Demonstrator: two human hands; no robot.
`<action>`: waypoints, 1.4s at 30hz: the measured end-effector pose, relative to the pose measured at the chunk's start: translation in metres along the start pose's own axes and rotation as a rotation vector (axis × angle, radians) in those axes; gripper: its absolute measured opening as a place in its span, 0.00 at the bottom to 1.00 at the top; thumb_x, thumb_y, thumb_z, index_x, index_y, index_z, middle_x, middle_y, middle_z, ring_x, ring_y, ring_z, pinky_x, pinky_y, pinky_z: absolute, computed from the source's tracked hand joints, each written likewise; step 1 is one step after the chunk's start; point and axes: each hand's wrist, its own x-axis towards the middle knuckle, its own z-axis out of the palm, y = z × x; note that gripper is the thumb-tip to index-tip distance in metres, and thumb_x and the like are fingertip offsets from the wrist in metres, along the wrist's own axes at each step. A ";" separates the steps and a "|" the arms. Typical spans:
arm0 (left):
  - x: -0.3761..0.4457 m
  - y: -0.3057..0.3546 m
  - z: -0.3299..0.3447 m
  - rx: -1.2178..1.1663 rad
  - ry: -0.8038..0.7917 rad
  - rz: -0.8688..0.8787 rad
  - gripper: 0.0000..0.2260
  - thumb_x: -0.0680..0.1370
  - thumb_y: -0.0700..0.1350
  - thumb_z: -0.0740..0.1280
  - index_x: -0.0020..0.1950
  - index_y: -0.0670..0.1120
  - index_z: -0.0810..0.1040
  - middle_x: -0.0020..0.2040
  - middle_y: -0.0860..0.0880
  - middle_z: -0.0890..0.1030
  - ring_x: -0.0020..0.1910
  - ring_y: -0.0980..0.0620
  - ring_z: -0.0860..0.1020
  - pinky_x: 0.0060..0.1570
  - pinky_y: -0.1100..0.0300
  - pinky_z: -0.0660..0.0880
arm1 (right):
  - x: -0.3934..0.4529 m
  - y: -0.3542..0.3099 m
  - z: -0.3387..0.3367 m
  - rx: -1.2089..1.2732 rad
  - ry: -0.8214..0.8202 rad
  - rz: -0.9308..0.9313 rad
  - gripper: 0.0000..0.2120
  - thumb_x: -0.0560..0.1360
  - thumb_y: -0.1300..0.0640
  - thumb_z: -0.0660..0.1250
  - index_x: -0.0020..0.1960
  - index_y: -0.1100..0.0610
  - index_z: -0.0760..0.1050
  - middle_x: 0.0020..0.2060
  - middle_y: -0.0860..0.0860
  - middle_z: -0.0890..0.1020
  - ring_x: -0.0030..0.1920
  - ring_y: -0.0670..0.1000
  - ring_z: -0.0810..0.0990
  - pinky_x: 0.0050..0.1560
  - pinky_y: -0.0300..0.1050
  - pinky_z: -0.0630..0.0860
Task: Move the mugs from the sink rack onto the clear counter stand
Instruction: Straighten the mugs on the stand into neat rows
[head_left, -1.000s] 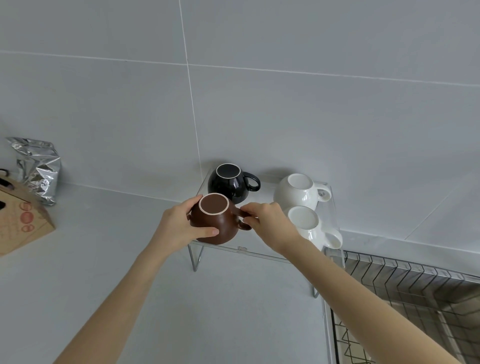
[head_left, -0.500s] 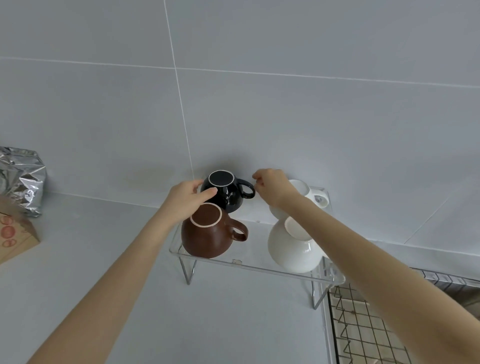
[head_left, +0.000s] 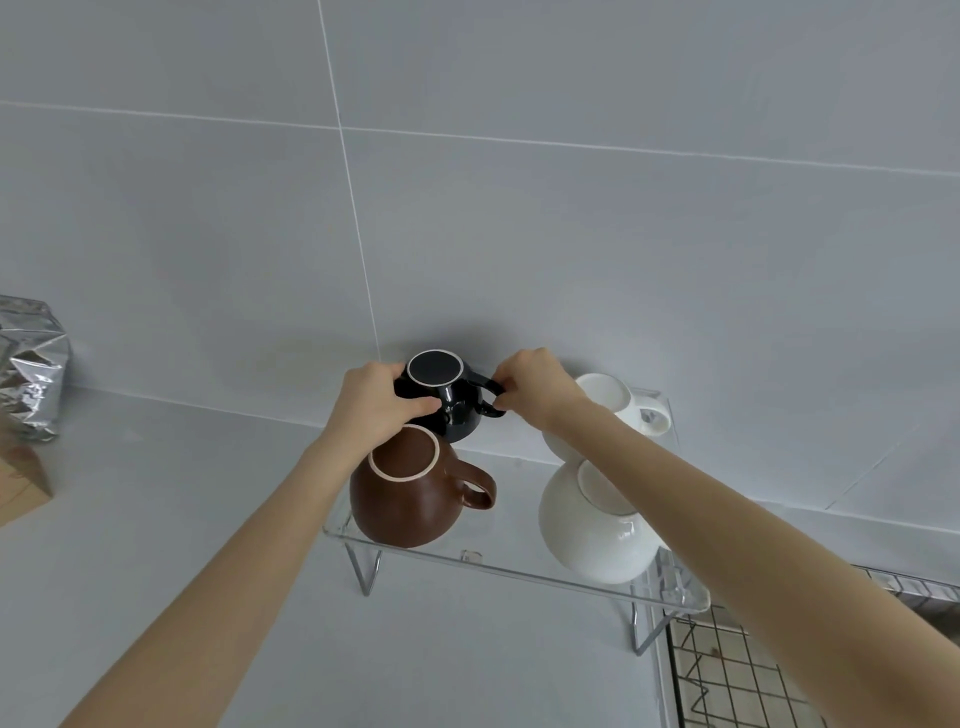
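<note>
A clear counter stand (head_left: 519, 569) stands against the tiled wall with four mugs on it, all upside down. At the back left sits a black mug (head_left: 449, 402); my left hand (head_left: 371, 402) wraps its body and my right hand (head_left: 535, 387) pinches its handle. A brown mug (head_left: 402, 493) rests at the front left, handle to the right, touched by no hand. One white mug (head_left: 597, 530) is at the front right and another white mug (head_left: 618, 405) behind it; my right forearm crosses over both.
The wire sink rack (head_left: 769, 675) shows at the lower right, right beside the stand's leg. A silver foil bag (head_left: 28, 369) and a brown cardboard box (head_left: 21, 480) sit at the far left on the grey counter (head_left: 182, 493).
Both hands let go of the brown mug, which now stands at the front left. They moved back to the black mug and have closed on its body and handle.
</note>
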 end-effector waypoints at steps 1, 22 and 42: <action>0.001 -0.001 -0.001 0.007 -0.002 -0.001 0.13 0.65 0.44 0.74 0.49 0.46 0.81 0.36 0.49 0.78 0.40 0.51 0.75 0.33 0.71 0.63 | -0.001 -0.001 0.001 -0.002 -0.001 0.001 0.08 0.68 0.66 0.66 0.46 0.65 0.79 0.43 0.65 0.82 0.41 0.60 0.76 0.41 0.51 0.75; -0.033 0.070 0.005 0.037 0.019 0.233 0.28 0.67 0.54 0.72 0.64 0.46 0.71 0.63 0.46 0.75 0.61 0.49 0.72 0.57 0.60 0.65 | -0.107 0.042 -0.088 0.425 0.117 -0.021 0.09 0.71 0.63 0.66 0.46 0.51 0.80 0.39 0.48 0.84 0.38 0.37 0.81 0.39 0.24 0.72; -0.092 0.093 0.078 -0.050 -0.372 0.188 0.29 0.54 0.52 0.77 0.53 0.51 0.74 0.50 0.51 0.80 0.50 0.49 0.76 0.49 0.53 0.73 | -0.205 0.088 -0.008 0.414 0.351 0.165 0.11 0.69 0.64 0.70 0.51 0.58 0.81 0.39 0.47 0.83 0.40 0.45 0.81 0.44 0.23 0.73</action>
